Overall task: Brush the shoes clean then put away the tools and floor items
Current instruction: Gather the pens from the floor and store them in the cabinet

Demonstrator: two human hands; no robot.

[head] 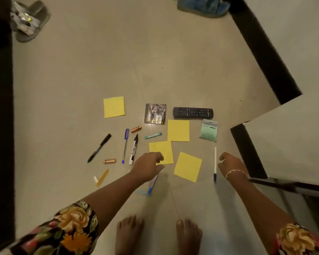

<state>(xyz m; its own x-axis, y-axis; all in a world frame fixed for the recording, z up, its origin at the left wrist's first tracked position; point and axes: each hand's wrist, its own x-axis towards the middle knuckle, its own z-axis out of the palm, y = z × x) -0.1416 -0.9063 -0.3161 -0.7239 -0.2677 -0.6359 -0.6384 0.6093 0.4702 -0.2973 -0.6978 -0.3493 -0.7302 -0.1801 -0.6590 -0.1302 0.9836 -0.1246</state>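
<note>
Beige floor [81,70] tiles lie strewn with stationery, a notebook [156,114] and a remote [192,112] as a barefoot person bends to tidy. The left hand [147,165], fingers curled, hovers at the lower corner of a yellow note [162,150]; whether it grips the note or the blurred blue pen [152,184] under its wrist cannot be told. The right hand [230,164], loosely curled and empty, is just beside a white pen [215,162] lying lengthwise up the frame, likely the easier pick. A grey sandal [26,21], upper left, and blue slippers [201,6], cut off at the top edge, lie well apart from both hands.
</note>
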